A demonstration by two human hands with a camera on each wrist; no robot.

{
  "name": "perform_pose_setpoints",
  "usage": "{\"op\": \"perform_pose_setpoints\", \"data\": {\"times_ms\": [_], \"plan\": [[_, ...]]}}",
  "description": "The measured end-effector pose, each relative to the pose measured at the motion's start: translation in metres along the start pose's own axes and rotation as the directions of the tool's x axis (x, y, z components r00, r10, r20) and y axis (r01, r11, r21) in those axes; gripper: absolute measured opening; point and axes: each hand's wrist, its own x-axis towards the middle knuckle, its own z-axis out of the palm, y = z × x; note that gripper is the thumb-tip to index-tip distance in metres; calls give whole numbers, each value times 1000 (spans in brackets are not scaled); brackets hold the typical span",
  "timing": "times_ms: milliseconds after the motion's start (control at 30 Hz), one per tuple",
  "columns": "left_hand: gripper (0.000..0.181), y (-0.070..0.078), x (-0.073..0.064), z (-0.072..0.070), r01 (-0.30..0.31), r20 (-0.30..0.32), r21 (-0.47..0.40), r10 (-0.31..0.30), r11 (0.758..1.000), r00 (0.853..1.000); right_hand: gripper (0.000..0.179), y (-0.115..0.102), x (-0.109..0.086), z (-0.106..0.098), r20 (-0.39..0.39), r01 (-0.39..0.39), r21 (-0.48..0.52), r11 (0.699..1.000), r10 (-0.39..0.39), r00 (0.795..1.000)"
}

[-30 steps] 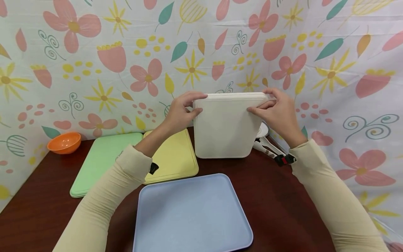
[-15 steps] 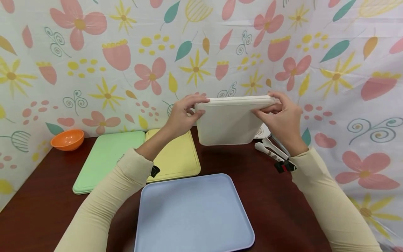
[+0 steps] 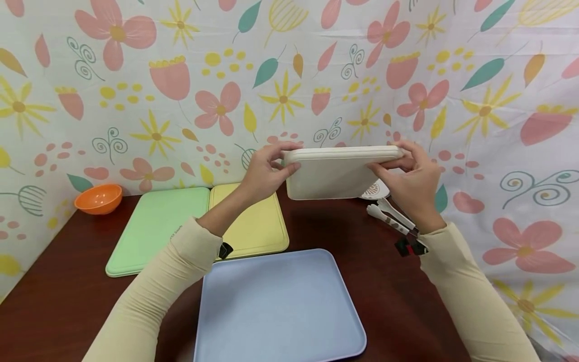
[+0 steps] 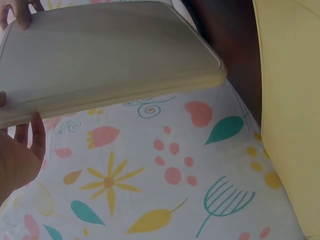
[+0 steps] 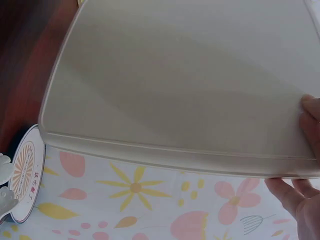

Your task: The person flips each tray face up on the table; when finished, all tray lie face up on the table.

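Observation:
Both hands hold a thick white cutting board above the far part of the table, tipped so that its broad underside faces me. My left hand pinches its left near corner, thumb below and fingers on top. At the right near corner my right hand pinches it likewise. The rim looks double-layered; whether it is two stacked pieces I cannot tell. Below and nearer lies a blue tray-like board. A yellow cutting board is behind my left forearm, with a green cutting board beside it.
An orange bowl stands at the far left of the dark wooden table. At the back right are metal tongs and a round white printed plate, partly hidden. A flowered cloth hangs close behind.
The white board has tilted from nearly upright towards flat; its lower edge has swung up and away off the table, and its top edge has come down slightly. Both hands keep their grip.

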Motion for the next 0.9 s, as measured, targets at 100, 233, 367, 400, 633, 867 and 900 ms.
{"op": "perform_pose_setpoints", "data": {"times_ms": [100,233,367,400,633,867,900], "plan": [[29,0,-2,1,14,2,-10,-14,1000,1000,54,2,-4,-2,-17,36,27,999,-35,999],[28,0,-4,4,-2,7,-26,2,1000,1000,51,-4,-9,-2,-53,60,88,994,-56,997],[30,0,-6,4,-1,18,-47,2,999,1000,46,-18,-12,-3,-86,70,144,987,-58,995],[31,-1,-7,4,-1,22,-50,2,999,1000,45,-21,-13,-3,-90,75,152,985,-62,994],[37,-6,-12,3,31,59,-31,-29,999,998,41,-13,-20,-6,-109,89,183,979,-69,992],[42,-16,-14,-1,103,98,-40,-99,994,990,40,-2,-26,-7,-167,132,313,941,-82,982],[43,-18,-15,-2,118,103,-43,-113,992,988,40,-1,-27,-7,-181,140,328,934,-83,980]]}}
